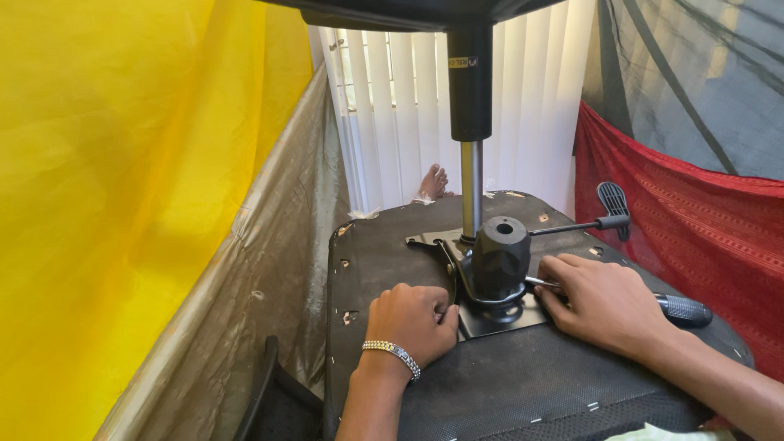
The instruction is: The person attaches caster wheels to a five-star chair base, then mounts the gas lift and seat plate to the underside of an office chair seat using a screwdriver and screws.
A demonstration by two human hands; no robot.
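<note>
Pressing down on the upturned black fabric underside of an office chair seat [490, 384], the left hand [412, 321] sits curled, fingers [441, 314] pressed together against the near-left edge of the flat grey metal mounting plate [498, 317]. Right hand [604, 302] lies just across the plate, its fingers closed around a black-handled screwdriver [682, 310]; whether the grip is tight I cannot tell. Screwdriver's long axis runs crosswise, handle out beyond the right wrist, thin shaft reaching inward under the fingers toward the plate. Tip hidden behind the black tilt-mechanism housing [500, 257], which stands between both hands, touching neither clearly. Right hand is the nearer to the tool; left is nearer the plate's edge. Chrome gas-lift column [471, 188] rises straight up beyond the fingers. Thin black adjustment lever [584, 224] juts out past the right fingers. Yellow sheet [122, 180] beyond the left hand; red cloth [686, 229] beyond the right.
</note>
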